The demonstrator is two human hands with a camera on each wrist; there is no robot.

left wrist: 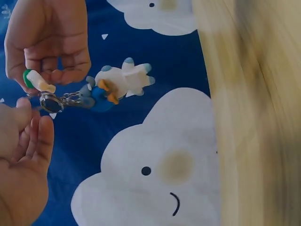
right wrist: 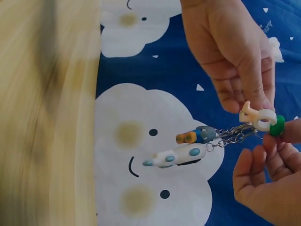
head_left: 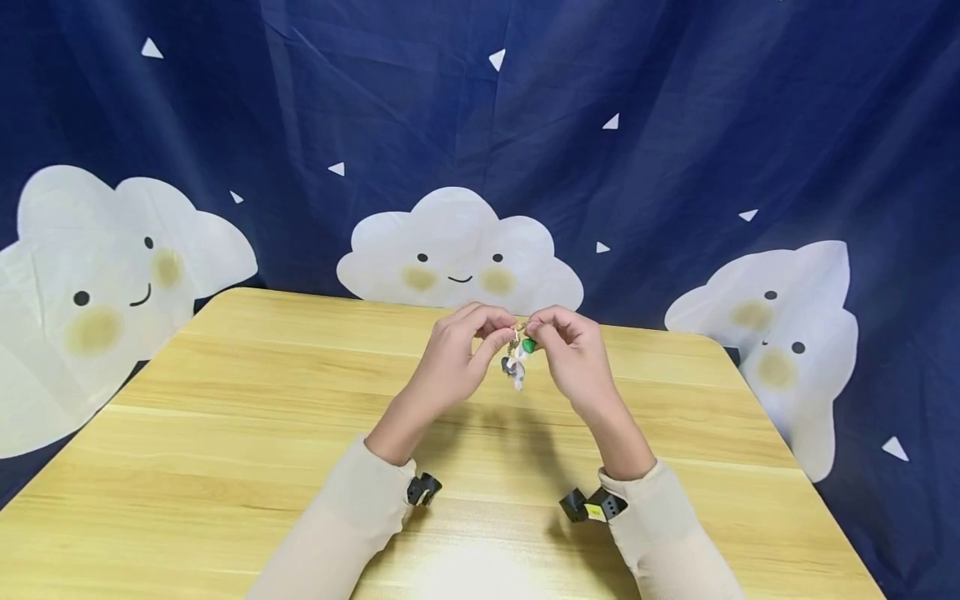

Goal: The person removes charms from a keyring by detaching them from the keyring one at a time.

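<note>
Carefully pinching metal ring (left wrist: 50, 103) with left hand (head_left: 453, 358), green-and-cream charm (right wrist: 277, 125) with right hand (head_left: 579, 358); best to work slowly, letting blue figurine (right wrist: 203, 135) and white figurine (right wrist: 179, 156) dangle clear.

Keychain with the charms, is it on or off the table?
Off the table: the left hand and right hand hold the keychain up, its charms dangling free.

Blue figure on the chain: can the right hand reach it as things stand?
Likely yes: the blue figure hangs in open space, with only the white figure close beside it. But the right hand appears to pinch the green-ended charm, so it may need to let go first.
</note>
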